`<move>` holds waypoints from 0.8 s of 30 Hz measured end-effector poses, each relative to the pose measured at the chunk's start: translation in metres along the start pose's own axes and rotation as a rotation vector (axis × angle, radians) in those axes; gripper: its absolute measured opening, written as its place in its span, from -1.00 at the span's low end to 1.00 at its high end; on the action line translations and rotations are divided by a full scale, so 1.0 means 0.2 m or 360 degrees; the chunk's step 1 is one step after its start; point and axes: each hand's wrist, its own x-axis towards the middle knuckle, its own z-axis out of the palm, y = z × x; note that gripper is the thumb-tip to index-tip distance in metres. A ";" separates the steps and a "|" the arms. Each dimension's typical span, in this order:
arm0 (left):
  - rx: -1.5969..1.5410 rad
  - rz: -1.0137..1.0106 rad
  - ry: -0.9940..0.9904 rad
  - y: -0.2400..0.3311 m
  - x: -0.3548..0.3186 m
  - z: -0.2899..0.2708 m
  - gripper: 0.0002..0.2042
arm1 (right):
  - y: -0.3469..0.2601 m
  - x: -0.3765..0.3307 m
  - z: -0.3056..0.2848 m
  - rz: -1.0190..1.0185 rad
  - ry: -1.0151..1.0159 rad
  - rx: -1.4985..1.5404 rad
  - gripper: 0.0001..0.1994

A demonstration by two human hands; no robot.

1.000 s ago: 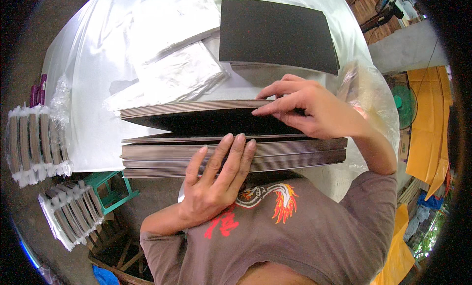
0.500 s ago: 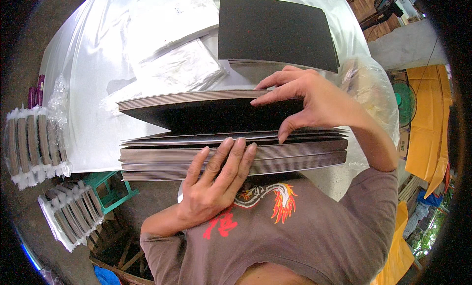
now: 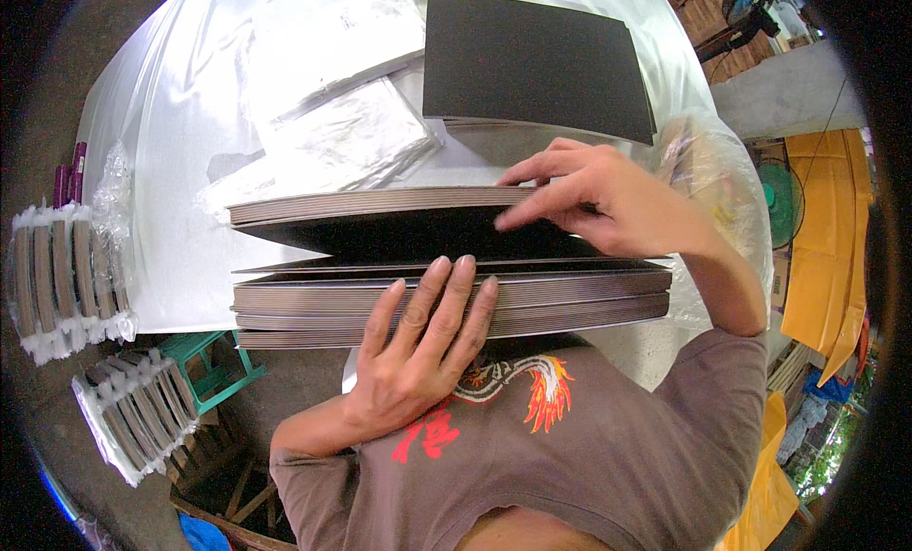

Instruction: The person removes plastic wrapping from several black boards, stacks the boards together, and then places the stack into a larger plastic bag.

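table: a broad worktop (image 3: 180, 275) under white plastic is filling the middle of the scene.
person: a worker in a brown shirt (image 3: 617, 408) with a red, white and orange print is leaning over the near edge.
stack: a thick stack of dark sheets (image 3: 570, 299) with grey-brown edges is lying at the near side of the table, right in front of the shirt; its upper section (image 3: 361, 206) is gaping away from the layers below, showing a black inside.
black sheets: a flat pile (image 3: 537, 66) is resting beyond the stack, toward the far right of the table.
packets: white plastic-wrapped packets (image 3: 356, 128) are overlapping to the left of that pile.
orange sheets: large pieces (image 3: 826, 237) are hanging at the right, beyond the table.
bundles: two rows of wrapped bundles, one upper (image 3: 71, 275) and one lower (image 3: 142, 413), are standing at the left.
hands: the left hand (image 3: 408, 370) is bracing the stack's near face; the right hand (image 3: 617, 204) is arching over the opening.
stool: a green frame (image 3: 217, 370) is showing beside the lower bundles.
fan: a green fan (image 3: 781, 201) is standing at the right.
left fingers: four are lying extended and slightly spread across the layered edges; the thumb is hiding.
right fingers: the index is pointing into the gap, others are bending over the upper section's edge; whether the thumb is pinching, one cannot tell.
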 end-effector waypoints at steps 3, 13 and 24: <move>0.0039 0.0007 0.0019 0.00 -0.01 0.01 -0.60 | -0.03 0.01 0.01 0.0094 0.0083 0.0034 -0.66; -0.0026 -0.0004 -0.0010 -0.01 -0.01 0.01 -0.59 | 0.00 0.02 0.00 0.0079 0.0049 0.0108 -0.63; -0.0075 -0.0096 0.0062 0.02 0.03 0.03 -0.71 | -0.06 0.01 0.02 0.0091 0.0078 0.0055 -0.66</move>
